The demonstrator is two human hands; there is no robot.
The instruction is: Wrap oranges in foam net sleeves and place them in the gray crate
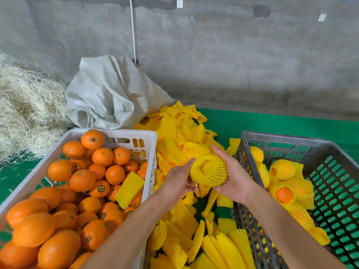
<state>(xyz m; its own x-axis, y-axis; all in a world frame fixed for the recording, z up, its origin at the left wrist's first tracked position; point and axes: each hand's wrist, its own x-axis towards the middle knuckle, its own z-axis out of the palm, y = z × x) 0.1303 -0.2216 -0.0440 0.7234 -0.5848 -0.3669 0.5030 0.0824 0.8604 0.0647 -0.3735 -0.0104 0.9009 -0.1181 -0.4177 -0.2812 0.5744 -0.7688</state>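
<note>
An orange wrapped in a yellow foam net sleeve [208, 169] is held over the sleeve pile, between the two crates. My right hand [233, 175] cups it from the right and below, fingers curled round it. My left hand [179, 181] touches its left side with fingertips at the net's edge. The gray crate [279, 141] at the right holds several wrapped oranges [285, 188]. A white crate [151, 136] at the left is full of bare oranges [81, 179], with one flat yellow sleeve [129, 187] lying on them.
A heap of loose yellow foam sleeves [174, 136] fills the gap between the crates on the green floor mat [252, 121]. Behind it slumps a grey woven sack [112, 94]; straw [25, 105] is piled at the far left. A concrete wall stands beyond.
</note>
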